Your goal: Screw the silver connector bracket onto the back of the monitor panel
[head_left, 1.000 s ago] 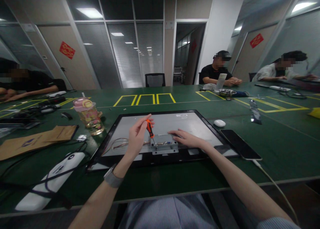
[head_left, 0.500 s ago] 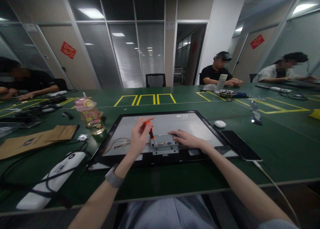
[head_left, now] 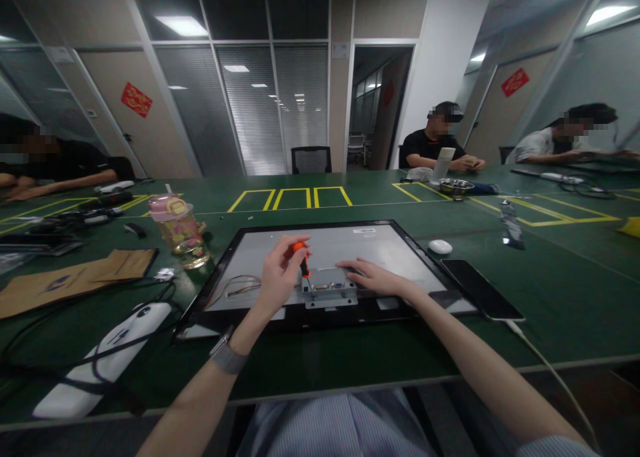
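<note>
My left hand [head_left: 281,274] is closed around the orange and black handle of a screwdriver [head_left: 304,264]. The shaft points down to the left part of a metal bracket [head_left: 331,296] with connector ports along it. This bracket sits at the near edge of a flat display panel [head_left: 320,247], which lies on the table with its grey back up inside a black frame. Fingers stretched out, my right hand [head_left: 375,277] rests flat at the bracket's right side. Thin wires [head_left: 237,285] run across the panel left of the bracket.
Right of the panel are a phone [head_left: 483,289] on a cable and a white earbud case [head_left: 441,247]. To the left stand a pink-lidded bottle [head_left: 180,234], a brown paper bag [head_left: 75,280] and a white power strip [head_left: 105,360]. Several people sit across the green table [head_left: 565,297].
The screwdriver handle has shifted slightly to the right, and the fingers of my left hand have changed their hold on its top. My right hand stays where it was.
</note>
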`<control>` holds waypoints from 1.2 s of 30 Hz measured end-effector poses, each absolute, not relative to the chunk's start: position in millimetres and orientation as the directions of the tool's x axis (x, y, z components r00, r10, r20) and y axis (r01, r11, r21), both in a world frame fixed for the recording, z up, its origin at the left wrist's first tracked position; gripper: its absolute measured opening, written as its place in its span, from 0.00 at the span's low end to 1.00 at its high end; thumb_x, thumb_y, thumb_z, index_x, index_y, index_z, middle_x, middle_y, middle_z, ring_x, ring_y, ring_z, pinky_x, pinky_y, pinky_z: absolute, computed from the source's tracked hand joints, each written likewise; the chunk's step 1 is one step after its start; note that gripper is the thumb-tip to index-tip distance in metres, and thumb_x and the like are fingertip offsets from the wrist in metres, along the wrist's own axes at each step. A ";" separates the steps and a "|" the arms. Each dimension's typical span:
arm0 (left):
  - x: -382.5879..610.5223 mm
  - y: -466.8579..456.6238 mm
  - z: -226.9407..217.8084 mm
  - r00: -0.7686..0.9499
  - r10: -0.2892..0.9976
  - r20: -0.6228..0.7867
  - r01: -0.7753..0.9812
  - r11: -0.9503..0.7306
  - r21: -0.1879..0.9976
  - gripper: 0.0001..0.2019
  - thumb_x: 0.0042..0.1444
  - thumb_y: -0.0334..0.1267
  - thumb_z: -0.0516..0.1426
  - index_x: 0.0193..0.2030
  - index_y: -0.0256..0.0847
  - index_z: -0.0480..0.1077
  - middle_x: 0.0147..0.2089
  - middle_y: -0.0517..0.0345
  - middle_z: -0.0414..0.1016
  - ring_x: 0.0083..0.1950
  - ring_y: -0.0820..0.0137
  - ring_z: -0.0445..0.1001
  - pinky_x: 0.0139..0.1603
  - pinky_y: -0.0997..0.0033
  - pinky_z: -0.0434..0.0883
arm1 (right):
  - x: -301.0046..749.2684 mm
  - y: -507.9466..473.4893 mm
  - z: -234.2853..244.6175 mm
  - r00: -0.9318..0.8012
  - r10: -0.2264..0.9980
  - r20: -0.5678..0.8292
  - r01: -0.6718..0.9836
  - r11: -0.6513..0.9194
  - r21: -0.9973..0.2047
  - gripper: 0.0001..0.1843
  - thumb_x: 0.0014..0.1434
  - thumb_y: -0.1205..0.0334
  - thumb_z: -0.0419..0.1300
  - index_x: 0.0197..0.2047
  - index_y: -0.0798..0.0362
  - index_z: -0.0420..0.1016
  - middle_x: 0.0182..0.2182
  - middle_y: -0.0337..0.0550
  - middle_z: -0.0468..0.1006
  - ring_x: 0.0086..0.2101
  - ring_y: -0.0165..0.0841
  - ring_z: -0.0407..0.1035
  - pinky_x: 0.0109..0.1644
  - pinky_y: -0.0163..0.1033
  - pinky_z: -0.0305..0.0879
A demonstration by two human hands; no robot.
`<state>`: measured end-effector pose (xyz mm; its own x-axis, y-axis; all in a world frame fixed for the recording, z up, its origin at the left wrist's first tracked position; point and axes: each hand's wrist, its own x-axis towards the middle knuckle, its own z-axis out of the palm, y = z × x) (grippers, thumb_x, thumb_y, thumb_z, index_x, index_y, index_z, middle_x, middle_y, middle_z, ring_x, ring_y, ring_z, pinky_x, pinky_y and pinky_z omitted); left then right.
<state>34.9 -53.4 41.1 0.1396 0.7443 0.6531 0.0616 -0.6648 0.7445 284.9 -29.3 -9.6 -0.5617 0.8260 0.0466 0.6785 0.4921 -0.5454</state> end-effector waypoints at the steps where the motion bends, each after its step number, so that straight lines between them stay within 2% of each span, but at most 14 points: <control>1: 35.3 -54.1 41.2 0.152 0.756 0.637 0.036 -0.648 0.761 0.10 0.59 0.37 0.52 0.45 0.39 0.69 0.40 0.54 0.69 0.39 0.71 0.73 0.40 0.71 0.71 | 285.0 -29.0 -9.9 -0.562 0.826 0.045 0.676 0.491 -0.549 0.30 0.63 0.44 0.42 0.62 0.50 0.57 0.60 0.42 0.62 0.60 0.40 0.52 0.66 0.49 0.37; 5: 35.1 -55.5 40.3 0.146 0.724 0.674 0.061 -0.687 0.724 0.09 0.57 0.36 0.54 0.43 0.38 0.70 0.40 0.53 0.70 0.39 0.70 0.74 0.40 0.69 0.72 | 286.0 -27.4 -11.5 -0.567 0.822 0.050 0.668 0.495 -0.556 0.29 0.63 0.44 0.43 0.62 0.50 0.57 0.60 0.42 0.62 0.61 0.40 0.51 0.66 0.49 0.36; 8: 33.4 -55.3 39.5 0.213 0.669 0.712 0.116 -0.741 0.661 0.12 0.58 0.35 0.52 0.49 0.39 0.68 0.43 0.51 0.70 0.41 0.69 0.73 0.42 0.68 0.72 | 286.9 -26.1 -13.3 -0.575 0.816 0.061 0.661 0.507 -0.553 0.29 0.63 0.45 0.43 0.62 0.50 0.57 0.60 0.42 0.61 0.60 0.40 0.52 0.66 0.49 0.36; 11: 32.8 -55.3 39.8 0.237 0.653 0.719 0.195 -0.757 0.624 0.15 0.59 0.34 0.51 0.53 0.40 0.66 0.43 0.52 0.71 0.38 0.72 0.73 0.42 0.69 0.72 | 286.8 -26.0 -13.6 -0.578 0.813 0.069 0.656 0.513 -0.554 0.28 0.63 0.46 0.43 0.62 0.49 0.57 0.60 0.42 0.62 0.60 0.39 0.53 0.66 0.49 0.36; 16: 34.8 -56.5 41.4 0.131 0.572 0.810 0.401 -0.778 0.484 0.12 0.54 0.35 0.57 0.46 0.41 0.70 0.37 0.57 0.70 0.38 0.73 0.70 0.39 0.72 0.70 | 285.1 -27.9 -11.6 -0.577 0.813 0.075 0.654 0.515 -0.554 0.28 0.64 0.47 0.43 0.62 0.51 0.58 0.60 0.43 0.62 0.59 0.38 0.54 0.66 0.48 0.37; 20: 36.1 -56.0 40.3 0.101 0.519 0.849 0.428 -0.793 0.433 0.13 0.49 0.36 0.62 0.43 0.41 0.71 0.34 0.59 0.66 0.34 0.73 0.66 0.38 0.71 0.67 | 285.1 -28.5 -11.8 -0.583 0.809 0.074 0.649 0.519 -0.556 0.28 0.64 0.46 0.42 0.62 0.50 0.58 0.60 0.43 0.62 0.60 0.38 0.54 0.66 0.49 0.36; 24: 37.8 -53.9 37.0 0.087 0.563 0.822 0.332 -0.794 0.509 0.10 0.51 0.36 0.60 0.42 0.43 0.72 0.37 0.57 0.62 0.37 0.72 0.66 0.40 0.71 0.67 | 285.7 -28.5 -12.5 -0.579 0.812 0.077 0.649 0.516 -0.559 0.28 0.64 0.46 0.42 0.62 0.49 0.58 0.60 0.42 0.62 0.60 0.38 0.53 0.66 0.48 0.36; 29: 39.4 -55.1 34.3 0.158 0.712 0.684 0.096 -0.700 0.707 0.14 0.59 0.36 0.52 0.52 0.42 0.66 0.42 0.54 0.65 0.40 0.71 0.68 0.44 0.69 0.68 | 285.0 -29.3 -10.8 -0.572 0.817 0.069 0.657 0.507 -0.558 0.28 0.63 0.46 0.42 0.62 0.50 0.58 0.60 0.42 0.62 0.59 0.39 0.54 0.66 0.48 0.37; 31: 39.2 -56.1 33.9 0.194 0.741 0.643 0.014 -0.658 0.753 0.14 0.61 0.37 0.49 0.53 0.42 0.64 0.44 0.52 0.67 0.41 0.71 0.70 0.45 0.67 0.69 | 284.5 -29.8 -9.8 -0.573 0.817 0.067 0.657 0.507 -0.558 0.28 0.63 0.46 0.42 0.62 0.51 0.58 0.60 0.43 0.63 0.59 0.39 0.55 0.66 0.48 0.36; 33: 39.0 -56.1 33.4 0.186 0.729 0.658 0.022 -0.673 0.739 0.13 0.60 0.37 0.50 0.51 0.42 0.66 0.46 0.52 0.67 0.43 0.69 0.70 0.47 0.66 0.68 | 284.0 -30.5 -8.7 -0.571 0.819 0.062 0.661 0.503 -0.557 0.28 0.63 0.46 0.42 0.62 0.51 0.58 0.60 0.43 0.62 0.59 0.39 0.54 0.66 0.48 0.36; 36: 39.2 -54.1 32.7 0.101 0.684 0.723 0.122 -0.730 0.673 0.11 0.54 0.37 0.58 0.44 0.42 0.71 0.42 0.55 0.64 0.42 0.70 0.68 0.45 0.69 0.68 | 283.5 -31.6 -6.9 -0.565 0.823 0.050 0.667 0.492 -0.560 0.28 0.63 0.46 0.42 0.62 0.50 0.57 0.60 0.42 0.62 0.60 0.40 0.53 0.66 0.50 0.38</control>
<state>39.2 -54.1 32.7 0.1009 0.6836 0.7229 0.1220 -0.7296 0.6729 283.5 -31.6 -6.9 -0.5654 0.8233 0.0501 0.6669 0.4920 -0.5597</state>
